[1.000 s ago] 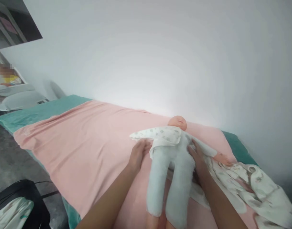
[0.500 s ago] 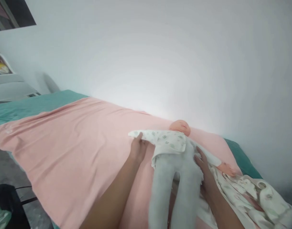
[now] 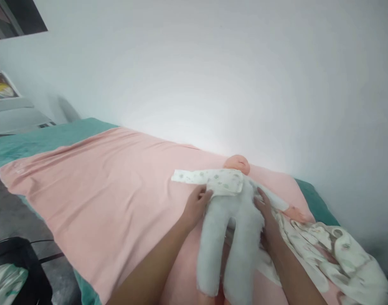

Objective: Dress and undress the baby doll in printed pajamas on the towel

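Observation:
A baby doll (image 3: 237, 164) lies on its back with its head toward the wall. It has a pale, soft-looking body and legs (image 3: 213, 245). A white patterned baby shirt (image 3: 225, 181) covers its chest on the left, and one sleeve stretches out flat to the left. The doll's other arm, with a bare hand (image 3: 295, 214), points right and has no patterned sleeve on it. My left hand (image 3: 197, 206) is closed at the shirt's lower left edge, beside the doll's waist. Against the doll's right-hand side, my right hand (image 3: 267, 216) grips its flank; some fingers are hidden.
Under the doll spreads a pink blanket (image 3: 124, 190) over a green cover (image 3: 86, 127). Crumpled patterned cloth (image 3: 349, 258) lies to the right. A white wall (image 3: 232, 84) rises behind. At lower left stands a black bin-like container (image 3: 31, 258) with a plastic bag.
My left hand has let go of the sleeve end and moved down and right to the shirt's lower edge. My right hand stays at the doll's side. The doll's feet show now.

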Tool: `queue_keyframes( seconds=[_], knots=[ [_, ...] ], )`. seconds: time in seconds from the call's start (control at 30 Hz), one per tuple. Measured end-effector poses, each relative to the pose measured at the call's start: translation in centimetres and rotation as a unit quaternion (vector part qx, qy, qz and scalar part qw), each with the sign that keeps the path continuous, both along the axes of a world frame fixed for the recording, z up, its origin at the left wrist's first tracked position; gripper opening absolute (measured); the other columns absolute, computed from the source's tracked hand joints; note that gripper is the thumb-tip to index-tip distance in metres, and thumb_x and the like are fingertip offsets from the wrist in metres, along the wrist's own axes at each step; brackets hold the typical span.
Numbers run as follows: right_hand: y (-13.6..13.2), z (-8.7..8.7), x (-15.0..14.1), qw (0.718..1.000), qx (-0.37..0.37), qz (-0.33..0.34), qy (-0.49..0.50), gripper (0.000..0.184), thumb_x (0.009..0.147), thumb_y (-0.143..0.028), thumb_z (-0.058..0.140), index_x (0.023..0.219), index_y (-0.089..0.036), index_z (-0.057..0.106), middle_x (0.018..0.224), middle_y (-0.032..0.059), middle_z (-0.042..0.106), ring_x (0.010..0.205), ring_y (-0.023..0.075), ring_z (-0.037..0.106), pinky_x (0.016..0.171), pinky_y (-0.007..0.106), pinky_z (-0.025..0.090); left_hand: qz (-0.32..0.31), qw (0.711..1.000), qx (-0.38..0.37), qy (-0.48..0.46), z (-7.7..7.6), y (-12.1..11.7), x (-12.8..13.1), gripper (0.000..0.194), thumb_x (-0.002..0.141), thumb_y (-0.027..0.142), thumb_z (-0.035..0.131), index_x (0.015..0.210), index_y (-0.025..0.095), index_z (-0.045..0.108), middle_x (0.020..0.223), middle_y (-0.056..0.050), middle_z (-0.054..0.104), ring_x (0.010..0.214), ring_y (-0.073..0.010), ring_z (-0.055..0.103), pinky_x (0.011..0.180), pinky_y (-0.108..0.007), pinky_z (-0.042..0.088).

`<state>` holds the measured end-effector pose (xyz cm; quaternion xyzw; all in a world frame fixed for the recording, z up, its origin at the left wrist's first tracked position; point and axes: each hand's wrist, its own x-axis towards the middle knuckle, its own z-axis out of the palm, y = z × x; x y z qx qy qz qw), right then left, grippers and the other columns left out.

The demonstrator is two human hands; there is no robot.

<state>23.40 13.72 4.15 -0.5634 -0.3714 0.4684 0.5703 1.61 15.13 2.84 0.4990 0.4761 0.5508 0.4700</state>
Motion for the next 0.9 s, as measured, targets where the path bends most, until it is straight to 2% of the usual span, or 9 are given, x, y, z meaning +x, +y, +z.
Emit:
queue_keyframes(
  seconds=[0.07,0.17,0.3,0.43,0.53,0.6,0.73,0.8,0.9],
  knots=[
    [0.3,-0.4,0.1,1.0,0.014,-0.006,-0.006,0.078,0.073,-0.057,0.067,0.143,-0.037,0.039,0.14,-0.0029,0.052,0.122,0.0228,0.054,0.097,0.03,0.048,-0.037,0.999,-0.011,0.014,0.2,-0.2,0.3,0.031,0.082,0.044,0.06,0.098,0.018,0.064,0.092,-0.004,0.066,0.082,-0.0172,0.06,0.071,-0.027,0.047],
    [1.0,-1.1,0.4,1.0,0.012,-0.011,-0.01,0.082,0.072,-0.057,0.067,0.145,-0.033,0.038,0.139,0.0,0.053,0.119,0.0238,0.056,0.096,0.032,0.049,-0.028,0.999,0.006,0.029,0.7,-0.6,0.3,0.026,0.079,0.041,0.063,0.092,0.018,0.064,0.083,-0.001,0.064,0.075,-0.0151,0.057,0.066,-0.025,0.045],
    [1.5,-1.9,0.9,1.0,0.019,0.011,-0.001,0.084,0.074,-0.058,0.064,0.148,-0.033,0.032,0.137,0.0008,0.054,0.116,0.0245,0.058,0.093,0.033,0.051,0.032,0.984,0.118,0.13,0.9,-2.5,0.9,0.013,0.084,0.03,0.059,0.087,0.019,0.065,0.083,-0.002,0.064,0.08,-0.0157,0.058,0.071,-0.027,0.044],
    [1.4,-2.2,1.0,0.999,0.025,0.032,-0.013,0.086,0.077,-0.059,0.062,0.149,-0.031,0.027,0.143,0.002,0.049,0.124,0.0243,0.053,0.101,0.032,0.046,-0.01,0.896,0.331,0.295,0.3,-5.4,1.4,0.015,0.088,0.02,0.052,0.09,0.02,0.067,0.078,-0.003,0.062,0.073,-0.0153,0.055,0.066,-0.028,0.042],
    [1.4,-2.4,1.1,0.997,0.042,0.04,-0.054,0.083,0.077,-0.061,0.06,0.148,-0.033,0.029,0.15,-0.0004,0.041,0.133,0.0229,0.043,0.111,0.034,0.036,-0.041,0.839,0.394,0.373,-0.2,-6.8,0.9,0.014,0.089,0.024,0.053,0.088,0.02,0.067,0.075,-0.004,0.06,0.071,-0.0166,0.053,0.065,-0.03,0.041],
    [1.5,-2.5,1.3,0.995,0.042,0.049,-0.078,0.081,0.077,-0.063,0.059,0.148,-0.034,0.03,0.152,-0.0015,0.036,0.136,0.0227,0.039,0.114,0.036,0.031,-0.024,0.855,0.382,0.35,-0.6,-7.4,0.4,0.015,0.09,0.024,0.051,0.093,0.02,0.066,0.08,-0.006,0.06,0.075,-0.0177,0.054,0.067,-0.031,0.043],
    [1.4,-2.6,1.9,0.994,0.032,0.061,-0.086,0.082,0.077,-0.065,0.059,0.148,-0.035,0.03,0.154,-0.0008,0.034,0.137,0.0241,0.037,0.115,0.038,0.028,0.043,0.951,0.23,0.203,-1.6,-7.8,-0.4,0.027,0.09,0.016,0.042,0.109,0.021,0.061,0.097,-0.007,0.061,0.089,-0.0185,0.056,0.077,-0.032,0.047],
    [1.4,-2.8,2.1,0.994,0.034,0.059,-0.081,0.081,0.076,-0.064,0.059,0.147,-0.035,0.031,0.152,-0.0007,0.037,0.136,0.0245,0.038,0.115,0.039,0.029,0.032,0.981,0.125,0.147,-2.0,-7.8,-0.7,0.035,0.084,0.011,0.043,0.114,0.022,0.059,0.101,-0.006,0.062,0.088,-0.0172,0.057,0.078,-0.031,0.047],
    [1.4,-3.1,2.3,0.994,0.057,0.059,-0.075,0.079,0.077,-0.063,0.058,0.147,-0.037,0.032,0.15,-0.0005,0.04,0.134,0.0246,0.042,0.112,0.04,0.033,-0.021,0.993,0.037,0.111,-2.2,-7.8,-1.0,0.045,0.076,0.01,0.049,0.118,0.023,0.056,0.104,-0.004,0.064,0.084,-0.0158,0.057,0.08,-0.03,0.046]
  ],
)
